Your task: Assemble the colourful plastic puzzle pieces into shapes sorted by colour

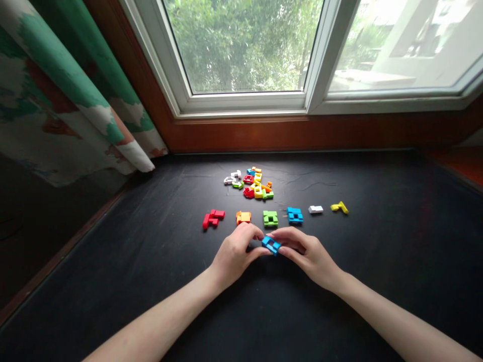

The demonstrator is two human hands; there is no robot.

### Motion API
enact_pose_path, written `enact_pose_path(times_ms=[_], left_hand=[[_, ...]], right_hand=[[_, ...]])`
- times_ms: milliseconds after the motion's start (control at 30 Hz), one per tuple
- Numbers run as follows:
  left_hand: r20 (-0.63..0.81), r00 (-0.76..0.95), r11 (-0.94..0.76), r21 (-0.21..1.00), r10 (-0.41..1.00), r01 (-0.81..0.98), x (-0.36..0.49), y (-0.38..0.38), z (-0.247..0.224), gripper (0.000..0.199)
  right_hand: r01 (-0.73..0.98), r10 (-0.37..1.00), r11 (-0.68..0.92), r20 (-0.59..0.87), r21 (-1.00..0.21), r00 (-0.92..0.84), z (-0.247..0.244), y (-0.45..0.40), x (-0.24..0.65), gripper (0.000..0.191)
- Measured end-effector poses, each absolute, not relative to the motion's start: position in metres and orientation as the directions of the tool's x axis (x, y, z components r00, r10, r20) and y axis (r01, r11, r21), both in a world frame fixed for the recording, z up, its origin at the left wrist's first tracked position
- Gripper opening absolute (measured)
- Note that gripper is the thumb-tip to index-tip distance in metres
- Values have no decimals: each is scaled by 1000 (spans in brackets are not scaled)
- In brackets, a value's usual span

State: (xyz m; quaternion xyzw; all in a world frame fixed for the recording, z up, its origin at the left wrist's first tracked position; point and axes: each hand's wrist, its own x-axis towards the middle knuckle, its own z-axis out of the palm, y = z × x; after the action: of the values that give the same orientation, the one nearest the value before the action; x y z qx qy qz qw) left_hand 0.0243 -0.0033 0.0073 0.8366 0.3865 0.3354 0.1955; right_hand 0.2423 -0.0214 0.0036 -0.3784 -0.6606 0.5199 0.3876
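Gripped at lower centre of frame, in fingers of left hand and right hand: small blue notched plastic block. Higher, on black surface: multicoloured plastic pieces.

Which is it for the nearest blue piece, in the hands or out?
In: the left hand and right hand hold the blue piece between them. Whether it touches the black surface, I cannot tell.

Single head-worn cam, looking forward and down over the desk — pretty wide shot, forearms entering along the bottom edge. Left hand and right hand sit just below mid-frame, way nearer than the window up top.
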Motion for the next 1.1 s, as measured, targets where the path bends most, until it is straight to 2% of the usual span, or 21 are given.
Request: enact_pose_path(times_ms=[600, 1100], left_hand=[[378, 478, -600, 617, 793, 509, 25, -4, 9, 11], [389, 491, -617, 609, 780, 498, 24, -2, 8, 6]], right_hand=[[134, 907, 186, 118, -973, -404, 6, -23, 242, 28], [181, 910, 217, 132, -959, -393, 6, -25, 240, 21]])
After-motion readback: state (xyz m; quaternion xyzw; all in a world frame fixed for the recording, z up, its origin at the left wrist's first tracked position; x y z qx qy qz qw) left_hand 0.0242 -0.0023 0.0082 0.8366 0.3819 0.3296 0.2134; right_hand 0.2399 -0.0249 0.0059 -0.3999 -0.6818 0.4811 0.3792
